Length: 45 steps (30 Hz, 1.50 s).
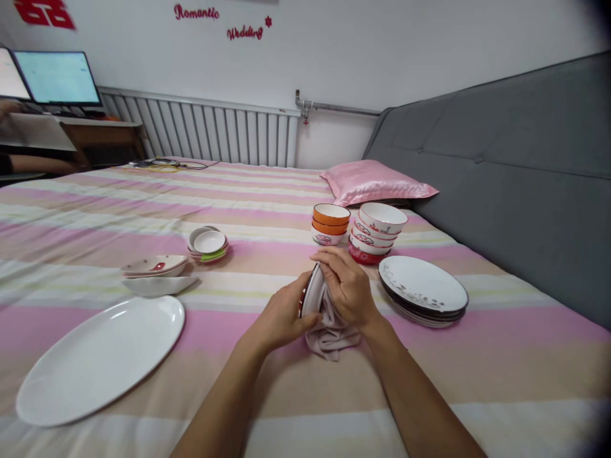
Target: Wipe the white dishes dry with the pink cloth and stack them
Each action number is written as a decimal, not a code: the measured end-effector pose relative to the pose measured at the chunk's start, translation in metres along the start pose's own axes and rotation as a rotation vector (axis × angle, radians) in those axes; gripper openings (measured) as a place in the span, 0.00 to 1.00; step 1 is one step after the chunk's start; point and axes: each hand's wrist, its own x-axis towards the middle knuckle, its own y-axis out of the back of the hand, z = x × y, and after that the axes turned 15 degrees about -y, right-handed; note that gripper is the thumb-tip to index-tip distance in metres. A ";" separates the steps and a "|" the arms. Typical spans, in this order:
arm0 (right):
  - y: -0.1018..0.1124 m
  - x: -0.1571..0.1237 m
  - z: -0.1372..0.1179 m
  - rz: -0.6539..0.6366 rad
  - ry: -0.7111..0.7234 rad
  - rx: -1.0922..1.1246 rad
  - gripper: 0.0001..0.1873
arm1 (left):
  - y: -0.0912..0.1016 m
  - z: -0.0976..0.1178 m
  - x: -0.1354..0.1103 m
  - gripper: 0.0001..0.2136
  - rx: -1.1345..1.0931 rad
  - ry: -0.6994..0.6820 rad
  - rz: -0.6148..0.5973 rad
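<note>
My left hand (282, 316) grips a small white bowl (312, 294) held on edge, its rim dark. My right hand (346, 284) presses a pale pink-grey cloth (330, 335) against the bowl's inside, fingers curled over the rim. Both hands hover above the striped pink bedspread (267, 191) near the middle of the bed. Just beyond them stand a stack of orange bowls (330, 223) and a stack of white bowls with red pattern (376, 233). A stack of white plates with dark rims (422, 289) lies to the right of my right hand.
A large white oval platter (102, 358) lies at the front left. Behind it are boat-shaped white dishes (155, 275) and small saucers (208, 244). A pink satin pillow (375, 181) rests by the grey headboard (515, 172). Monitors (57, 77) and a person's arm show far left.
</note>
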 end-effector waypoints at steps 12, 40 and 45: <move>0.007 0.010 0.033 0.216 -0.191 0.034 0.13 | -0.012 -0.012 -0.003 0.03 0.201 0.188 -0.232; -0.035 -0.001 0.068 0.028 -0.741 0.455 0.15 | 0.001 -0.001 0.006 0.17 0.114 0.174 0.416; -0.037 -0.002 0.074 0.047 -0.740 0.381 0.14 | -0.002 0.000 0.006 0.13 0.240 0.186 0.362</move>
